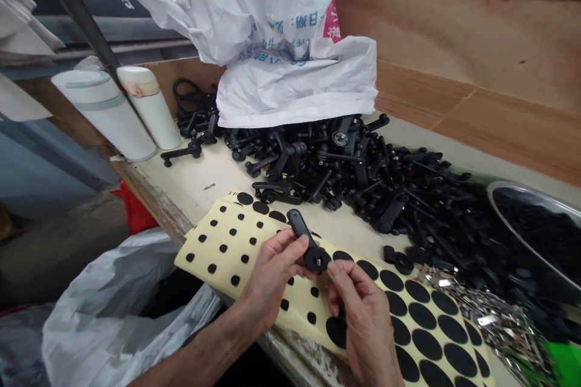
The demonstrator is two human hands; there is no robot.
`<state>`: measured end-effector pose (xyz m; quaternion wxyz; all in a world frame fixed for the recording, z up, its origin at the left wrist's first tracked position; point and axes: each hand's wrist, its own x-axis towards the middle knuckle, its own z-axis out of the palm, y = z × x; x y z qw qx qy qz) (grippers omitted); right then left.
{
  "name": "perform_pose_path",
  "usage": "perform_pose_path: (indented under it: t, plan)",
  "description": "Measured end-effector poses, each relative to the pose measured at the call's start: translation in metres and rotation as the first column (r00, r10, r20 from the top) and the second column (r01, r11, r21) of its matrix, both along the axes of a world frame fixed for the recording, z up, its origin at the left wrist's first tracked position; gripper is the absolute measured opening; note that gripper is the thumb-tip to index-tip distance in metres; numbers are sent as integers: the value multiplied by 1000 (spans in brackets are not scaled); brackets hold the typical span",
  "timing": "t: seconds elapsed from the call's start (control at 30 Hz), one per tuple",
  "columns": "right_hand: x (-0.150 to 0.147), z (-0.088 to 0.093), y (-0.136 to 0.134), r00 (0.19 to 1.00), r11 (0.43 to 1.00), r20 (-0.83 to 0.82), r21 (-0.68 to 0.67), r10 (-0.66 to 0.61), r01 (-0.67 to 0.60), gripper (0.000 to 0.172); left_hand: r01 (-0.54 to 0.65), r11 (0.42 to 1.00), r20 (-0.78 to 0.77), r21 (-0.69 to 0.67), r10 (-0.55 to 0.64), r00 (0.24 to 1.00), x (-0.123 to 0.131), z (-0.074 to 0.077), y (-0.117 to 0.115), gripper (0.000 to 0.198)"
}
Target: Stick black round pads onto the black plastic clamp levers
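A pale workbench carries a large heap of black plastic lever handles and, nearest the person, a cream sheet of black adhesive dots. The left hand grips one handle just above the sheet, fingers wrapped around its stiff, light-looking arm, a sensible place to hold it. The right hand pinches thumb and finger together beside the handle's round head; anything between them is too small to tell.

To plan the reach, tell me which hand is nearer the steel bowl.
Right. The right hand lies below and left of the steel bowl; the left hand, holding a black plastic lever, is farther left, beyond the right hand.
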<state>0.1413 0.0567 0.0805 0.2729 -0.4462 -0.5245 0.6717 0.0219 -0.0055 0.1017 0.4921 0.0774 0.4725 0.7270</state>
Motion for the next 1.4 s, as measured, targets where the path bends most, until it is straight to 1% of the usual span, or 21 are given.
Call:
perform_pose_path:
  t: [0.1,0.23,0.3,0.43,0.5,0.53,0.63,0.73,0.8,0.83,0.87,0.9,0.93,0.97,1.0,1.07,1.1,1.17,1.27,1.33,1.4]
  plan:
    - [2,-4,1,999,999,29,48,16,-17,31,15,1000,-15,-7,-15,1000,0,1,-1,25]
    - [4,-7,2,994,977,97,204,43,-62,29,52,999,-63,9,-51,997,0,-2,-3,18]
    - [4,-7,2,989,947,142,309,42,-85,30,56,998,-85,7,-55,995,0,-4,-3,18]
    - [2,-2,2,978,865,206,484,35,-132,31,59,998,-89,14,-58,994,0,-7,-3,23]
    - [1,1,2,969,806,246,567,28,-167,31,57,998,-91,12,-55,994,1,-7,-3,23]
    - [1,2,1,961,766,278,615,9,-185,32,51,999,-97,7,-50,994,1,-7,-2,22]
    - [-1,5,-3,914,607,391,754,-109,-250,30,20,1000,-126,-14,-22,992,4,-7,-2,20]
    - [-1,2,-6,840,472,491,812,-231,-344,27,-5,1000,-163,-26,0,987,7,-8,-3,19]
    - [0,-2,-6,778,416,554,808,-295,-417,26,-14,1000,-181,-23,9,983,9,-8,-4,19]
    - [1,-4,-4,749,401,581,799,-320,-448,26,-18,1000,-185,-19,14,983,10,-8,-4,20]
    - [3,-5,-2,727,400,602,787,-331,-470,28,-23,1000,-184,-15,20,983,10,-7,-5,21]
    - [5,-5,1,721,419,612,777,-325,-471,30,-25,1000,-180,-12,22,983,10,-7,-5,22]
    - [7,-4,5,738,458,607,768,-294,-448,33,-24,1000,-175,-10,22,984,9,-6,-5,22]
    - [9,-2,8,778,516,581,755,-239,-405,35,-20,1000,-170,-12,18,985,9,-5,-5,22]
    - [10,1,11,831,585,530,732,-166,-350,36,-14,1000,-169,-17,11,986,8,-4,-6,23]
    - [10,8,14,923,730,384,636,-20,-249,37,4,1000,-170,-20,-8,985,6,-3,-6,22]
    - [9,11,15,949,790,313,572,40,-222,37,13,1000,-168,-16,-16,986,5,-3,-6,22]
    - [3,14,13,973,871,203,451,109,-192,33,29,1000,-152,7,-27,988,5,-3,-7,21]
    - [-7,13,8,987,938,60,309,146,-157,29,26,999,-120,44,-21,993,6,-4,-7,18]
    - [-12,11,3,987,961,-27,232,158,-148,27,4,999,-91,53,0,996,8,-4,-5,17]
    - [-13,13,-1,978,970,-88,177,187,-169,26,-10,999,-62,53,13,998,8,0,-5,18]
